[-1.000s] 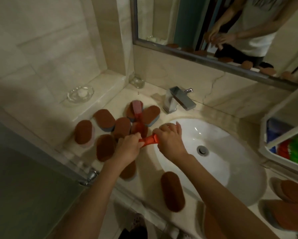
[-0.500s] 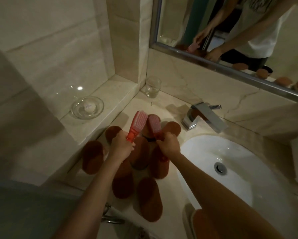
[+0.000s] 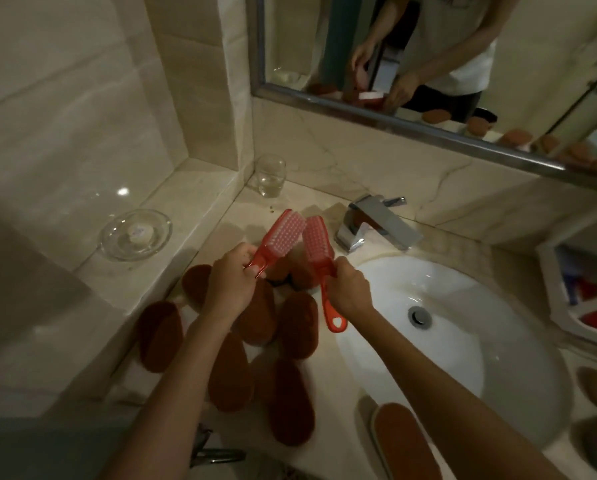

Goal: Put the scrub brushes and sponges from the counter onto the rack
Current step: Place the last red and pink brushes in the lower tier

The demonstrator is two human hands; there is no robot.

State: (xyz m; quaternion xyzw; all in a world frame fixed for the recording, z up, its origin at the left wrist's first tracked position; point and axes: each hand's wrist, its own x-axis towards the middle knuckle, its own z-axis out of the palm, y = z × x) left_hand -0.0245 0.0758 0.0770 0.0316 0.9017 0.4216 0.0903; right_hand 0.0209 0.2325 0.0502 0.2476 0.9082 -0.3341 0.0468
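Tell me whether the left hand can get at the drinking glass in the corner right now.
Probably not yet: the left hand is closed on a red brush, so it has no free grip. The path itself looks open; the glass stands alone on the counter beyond the brushes.

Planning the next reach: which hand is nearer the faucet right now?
Right. The right hand, gripping a red brush, sits just below-left of the faucet. The left hand, holding the other brush, is farther left, over the sponges.

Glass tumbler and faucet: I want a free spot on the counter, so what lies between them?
In the head view, only bare marble counter lies between the glass tumbler and the faucet; the held brush heads sit nearer the camera.
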